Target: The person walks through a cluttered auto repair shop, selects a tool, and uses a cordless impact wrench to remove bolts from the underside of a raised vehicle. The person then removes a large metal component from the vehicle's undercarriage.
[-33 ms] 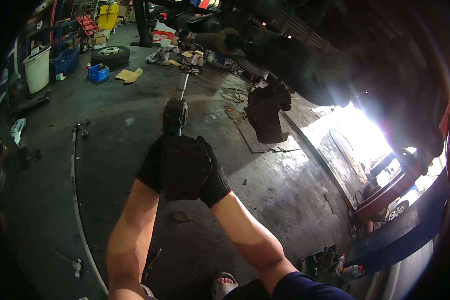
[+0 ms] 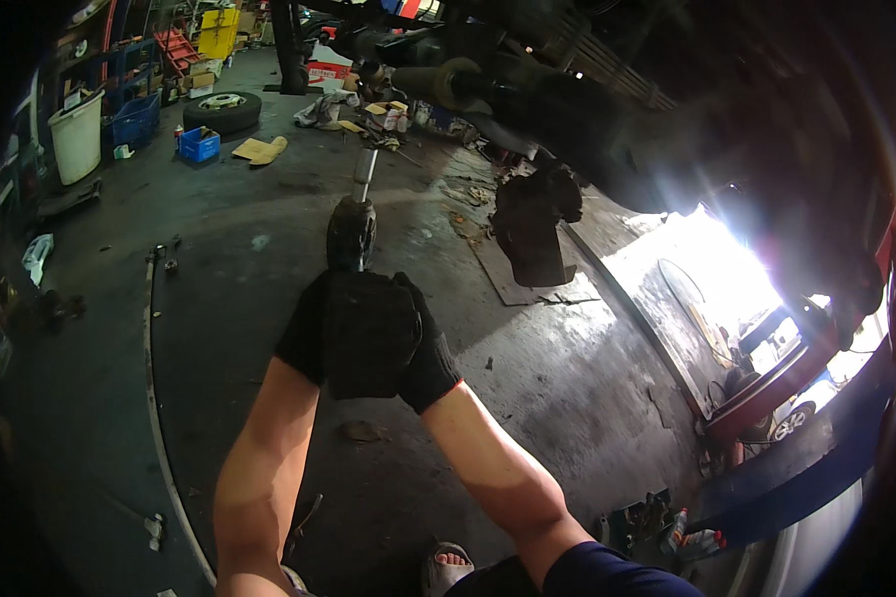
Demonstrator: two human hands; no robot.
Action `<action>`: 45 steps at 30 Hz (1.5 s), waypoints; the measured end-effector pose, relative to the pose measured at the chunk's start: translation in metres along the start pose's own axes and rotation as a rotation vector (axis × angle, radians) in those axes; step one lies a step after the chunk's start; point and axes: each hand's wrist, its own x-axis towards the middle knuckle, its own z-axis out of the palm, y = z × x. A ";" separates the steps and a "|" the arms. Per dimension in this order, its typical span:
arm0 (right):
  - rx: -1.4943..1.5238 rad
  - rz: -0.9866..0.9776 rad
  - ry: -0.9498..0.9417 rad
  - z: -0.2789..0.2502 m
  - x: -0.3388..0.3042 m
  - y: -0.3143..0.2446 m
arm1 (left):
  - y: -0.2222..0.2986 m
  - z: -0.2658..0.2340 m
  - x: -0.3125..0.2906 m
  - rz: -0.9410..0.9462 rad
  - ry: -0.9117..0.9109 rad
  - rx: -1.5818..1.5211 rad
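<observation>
Both my hands, in black knit gloves, are together in front of me around a dark power tool that looks like an impact wrench [image 2: 351,234]. A bright metal socket or extension [image 2: 366,175] points away from me at its far end. My left hand [image 2: 303,326] grips the tool from the left, my right hand [image 2: 430,343] from the right. Between them a dark block [image 2: 371,336], apparently the tool's base, faces me and hides most of the fingers. Above and to the right hangs the dark underside of a vehicle [image 2: 607,109], with a shaft [image 2: 433,82]; the socket's tip ends below it.
A dark flap-like part [image 2: 530,234] hangs at centre right. On the floor are a long bar [image 2: 151,368], a hammer [image 2: 154,530], a wheel [image 2: 222,112], a blue crate [image 2: 199,145] and flattened cardboard [image 2: 261,150]. A red lift arm [image 2: 767,388] stands at right.
</observation>
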 end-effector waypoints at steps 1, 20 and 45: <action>0.011 0.008 0.044 -0.001 0.001 0.001 | -0.005 0.003 -0.001 -0.058 0.034 -0.139; -1.873 -0.236 -0.083 0.000 -0.018 0.017 | -0.057 0.039 -0.083 -0.462 0.148 -0.637; -2.292 -0.343 -0.300 -0.146 -0.014 0.151 | -0.268 0.129 -0.273 -0.696 0.515 -1.326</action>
